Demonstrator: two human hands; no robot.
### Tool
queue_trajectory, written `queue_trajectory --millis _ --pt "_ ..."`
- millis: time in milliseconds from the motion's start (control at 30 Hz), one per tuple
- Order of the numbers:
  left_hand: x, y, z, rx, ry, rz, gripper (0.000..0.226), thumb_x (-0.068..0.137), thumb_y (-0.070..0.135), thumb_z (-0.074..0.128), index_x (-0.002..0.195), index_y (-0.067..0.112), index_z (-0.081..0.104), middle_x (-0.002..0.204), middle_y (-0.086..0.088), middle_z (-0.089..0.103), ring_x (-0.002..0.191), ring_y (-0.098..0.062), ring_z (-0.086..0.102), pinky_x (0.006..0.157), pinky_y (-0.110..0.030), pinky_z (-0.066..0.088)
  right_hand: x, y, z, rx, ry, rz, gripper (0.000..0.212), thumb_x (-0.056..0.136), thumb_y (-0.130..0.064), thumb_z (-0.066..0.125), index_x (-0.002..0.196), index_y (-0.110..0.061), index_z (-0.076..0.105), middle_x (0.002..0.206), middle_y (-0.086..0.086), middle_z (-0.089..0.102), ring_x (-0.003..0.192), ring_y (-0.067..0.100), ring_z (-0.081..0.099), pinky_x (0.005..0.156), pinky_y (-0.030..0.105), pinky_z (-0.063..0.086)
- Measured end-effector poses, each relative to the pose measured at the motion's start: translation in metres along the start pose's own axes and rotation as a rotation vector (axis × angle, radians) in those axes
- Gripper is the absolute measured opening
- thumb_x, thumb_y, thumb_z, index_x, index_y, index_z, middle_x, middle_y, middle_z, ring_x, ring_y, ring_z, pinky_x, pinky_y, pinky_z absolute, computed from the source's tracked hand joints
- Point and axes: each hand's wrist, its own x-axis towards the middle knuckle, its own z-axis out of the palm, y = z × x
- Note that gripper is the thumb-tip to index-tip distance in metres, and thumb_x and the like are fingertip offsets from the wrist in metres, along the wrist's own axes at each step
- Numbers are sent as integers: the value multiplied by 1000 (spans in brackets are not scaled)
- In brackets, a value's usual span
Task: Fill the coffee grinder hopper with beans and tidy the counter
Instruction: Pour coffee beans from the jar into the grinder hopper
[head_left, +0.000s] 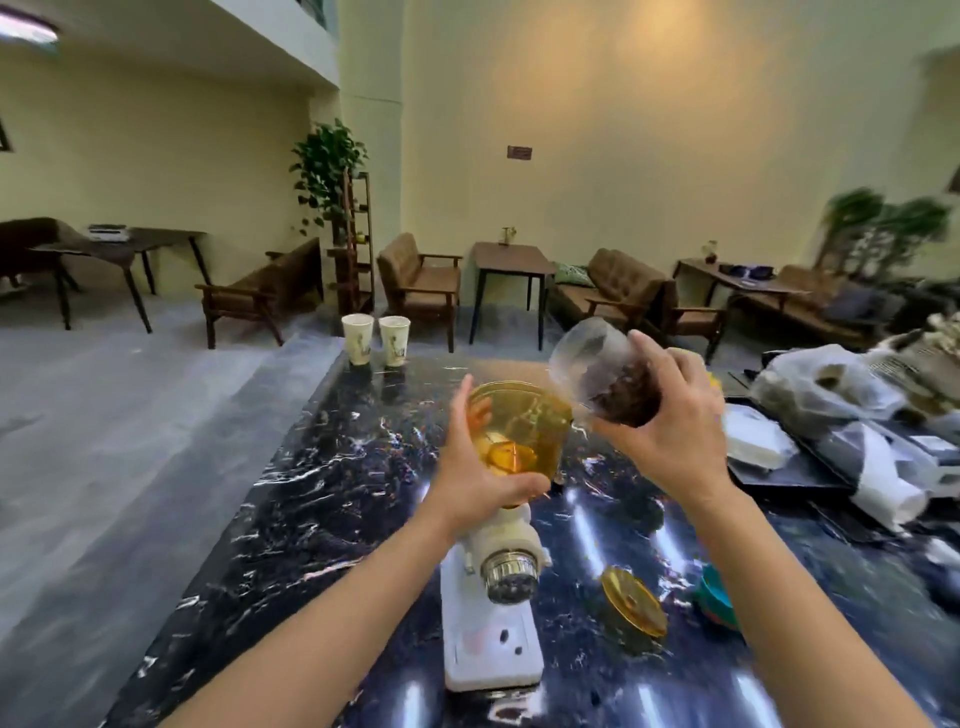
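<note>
Right hand (670, 415) gripping tilted bean jar (602, 371) beside amber hopper (519, 426) clasped by left hand (480, 467).

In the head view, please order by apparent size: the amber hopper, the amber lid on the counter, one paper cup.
1. Amber hopper, clearly largest.
2. Amber lid and left paper cup: look alike; the cup is farther away, so I cannot rank them.
</note>
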Motion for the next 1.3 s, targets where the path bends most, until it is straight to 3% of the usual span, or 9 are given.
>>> queue_trajectory --millis 133,333,500,733,867,1000,1200,1300 --pt "0 -6 4 -5 33 42 131 51 31 93 147 41 4 136 3 42 124 -11 45 103 -29 37 11 -13 -5 -255 -41 -226 83 54 -33 83 131 -24 51 112 15 58 103 28 50 97 51 40" --pt "-4 -2 2 -24 -13 51 121 56 30 92 145 40 10 134 6 43 121 -9 48 99 -27 42 25 -17 -9 -389 -132 -389 86 55 -28 82 133 -25 45 121 22 54 112 38 54 108 58 28" --pt "-5 -1 2 -28 -8 44 120 60 26 92 147 33 10 133 8 42 121 -6 47 98 -24 41 27 -20 -8 -395 -158 -410 85 57 -26 82 133 -26 45 124 22 53 114 39 53 110 60 23" --pt "-3 -2 1 -20 -25 24 117 59 31 91 143 43 9 125 27 40 112 21 42 82 -6 41 32 -21 -11 -403 -168 -475 87 55 -24 84 132 -27 43 123 23 53 111 41 54 110 59 17" --pt "-3 -3 1 -14 -10 20 117 58 33 90 143 44 10 126 27 41 114 19 42 80 -4 40 31 -18 -13 -400 -174 -480 88 55 -24 83 133 -27 43 123 23 53 112 41 54 110 58 17" --pt "-2 -4 2 -24 0 35 115 58 30 90 143 41 13 124 25 43 107 26 43 76 5 38 32 -18 -14 -399 -175 -489 86 55 -23 83 132 -26 44 122 23 53 111 41 54 109 59 19" --pt "-3 -4 2 -29 7 30 115 56 34 89 143 41 14 125 24 44 108 24 44 76 4 40 33 -18 -15 -406 -170 -519 85 57 -25 82 132 -26 43 121 23 53 112 40 53 109 59 22" --pt "-3 -3 2 -17 13 25 116 55 38 89 143 42 13 126 25 43 113 18 44 82 -5 39 30 -19 -15 -384 -179 -475 86 56 -24 84 132 -26 43 123 23 54 113 40 54 108 58 24"
